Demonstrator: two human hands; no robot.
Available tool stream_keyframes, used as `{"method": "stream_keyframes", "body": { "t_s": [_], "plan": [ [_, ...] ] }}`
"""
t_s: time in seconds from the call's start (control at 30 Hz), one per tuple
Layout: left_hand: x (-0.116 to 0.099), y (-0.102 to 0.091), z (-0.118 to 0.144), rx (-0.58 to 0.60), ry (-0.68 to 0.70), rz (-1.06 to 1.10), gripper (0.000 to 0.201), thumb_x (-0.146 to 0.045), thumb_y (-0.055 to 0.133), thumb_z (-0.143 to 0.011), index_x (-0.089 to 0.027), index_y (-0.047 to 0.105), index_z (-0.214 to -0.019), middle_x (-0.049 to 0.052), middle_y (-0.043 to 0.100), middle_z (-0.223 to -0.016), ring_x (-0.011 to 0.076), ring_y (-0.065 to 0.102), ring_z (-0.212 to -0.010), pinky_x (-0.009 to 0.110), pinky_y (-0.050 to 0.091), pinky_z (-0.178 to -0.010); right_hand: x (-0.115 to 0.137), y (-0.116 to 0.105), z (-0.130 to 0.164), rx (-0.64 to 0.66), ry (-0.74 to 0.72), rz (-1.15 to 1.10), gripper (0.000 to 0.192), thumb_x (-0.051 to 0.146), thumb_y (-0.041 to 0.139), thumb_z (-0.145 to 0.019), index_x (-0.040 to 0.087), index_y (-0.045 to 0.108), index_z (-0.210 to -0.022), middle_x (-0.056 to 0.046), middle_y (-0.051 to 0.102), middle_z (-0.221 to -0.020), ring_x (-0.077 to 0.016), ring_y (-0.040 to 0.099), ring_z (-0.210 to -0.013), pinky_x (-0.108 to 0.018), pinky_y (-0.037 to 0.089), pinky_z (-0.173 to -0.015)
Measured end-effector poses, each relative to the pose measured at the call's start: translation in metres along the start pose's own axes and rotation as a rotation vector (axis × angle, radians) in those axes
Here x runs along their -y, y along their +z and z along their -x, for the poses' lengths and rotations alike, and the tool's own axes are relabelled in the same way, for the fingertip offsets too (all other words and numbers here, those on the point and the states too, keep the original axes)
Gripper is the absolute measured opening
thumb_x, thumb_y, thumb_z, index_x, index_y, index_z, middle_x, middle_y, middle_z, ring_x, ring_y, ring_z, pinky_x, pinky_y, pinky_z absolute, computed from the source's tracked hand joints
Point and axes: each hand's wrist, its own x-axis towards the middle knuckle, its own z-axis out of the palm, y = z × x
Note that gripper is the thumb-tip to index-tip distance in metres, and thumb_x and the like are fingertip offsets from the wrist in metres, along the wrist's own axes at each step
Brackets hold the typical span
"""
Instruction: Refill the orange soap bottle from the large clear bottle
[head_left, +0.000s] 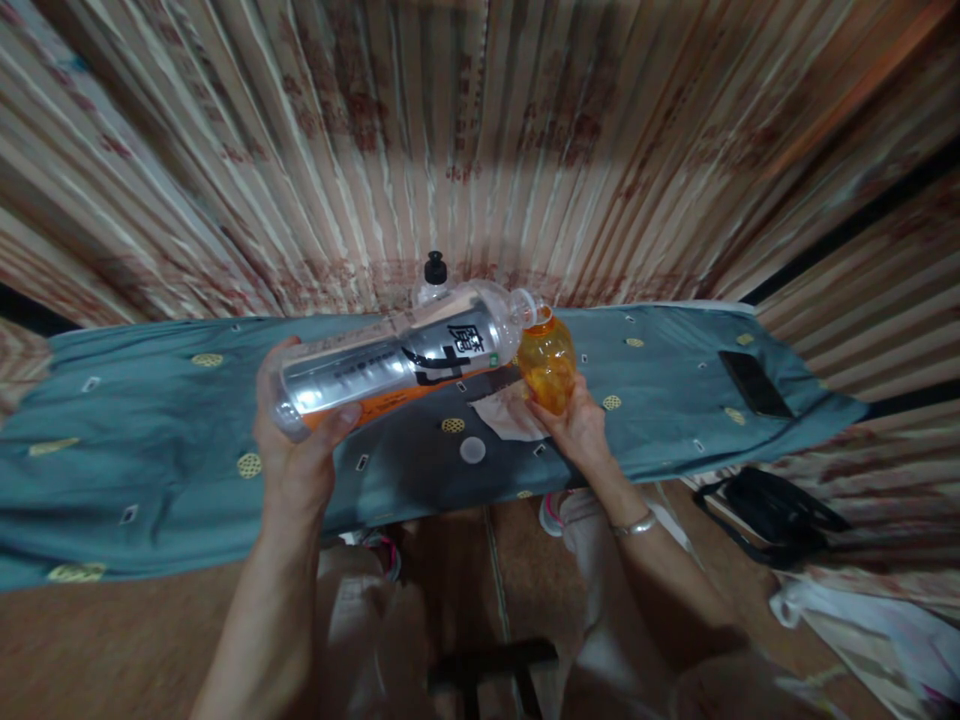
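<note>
Here the left hand (pixel 296 445) wraps its fingers tight around the bottom of a big clear bottle (pixel 401 360), held almost flat on its side above the blue cloth (pixel 150 440). A bit of orange drink sits along its low side. The big bottle's mouth touches the top of a small orange bottle (pixel 549 365). The right hand (pixel 574 425) holds that small bottle from below, fingers curled around it. On the cloth, under the big bottle, lie a white cap (pixel 472 450) and a paper napkin (pixel 514 415). Behind the big bottle stands a black-capped bottle (pixel 433 280). Far right on the cloth lies a dark phone (pixel 754 383).
</note>
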Motion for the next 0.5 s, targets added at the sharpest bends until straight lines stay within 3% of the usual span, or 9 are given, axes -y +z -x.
{"method": "stream_keyframes", "body": {
  "t_s": [0.13, 0.5],
  "plan": [
    [-0.0014, 0.0012, -0.0005, -0.035, -0.064, 0.118, 0.083, -0.042, 0.094, -0.048, -0.026, 0.068, -0.124, 0.004, 0.065, -0.111, 0.0227, 0.062, -0.104, 0.037, 0.047, -0.101, 0.0008, -0.0011, -0.0005, 0.004, 0.002, -0.010, 0.081, 0.072, 0.059, -0.083, 0.012, 0.049, -0.136, -0.020, 0.074, -0.111, -0.0346, 0.072, -0.100, -0.046, 0.058, -0.081],
    [-0.0037, 0.0040, 0.0005, -0.022, -0.051, 0.066, 0.080, -0.047, 0.090, -0.053, -0.026, 0.064, -0.125, 0.004, 0.065, -0.111, 0.0244, 0.064, -0.105, 0.040, 0.048, -0.102, 0.0001, 0.0000, -0.0001, 0.001, 0.005, -0.007, 0.083, 0.074, 0.058, -0.083, 0.011, 0.049, -0.137, -0.021, 0.073, -0.111, -0.0348, 0.072, -0.099, -0.048, 0.058, -0.082]
  ]
}}
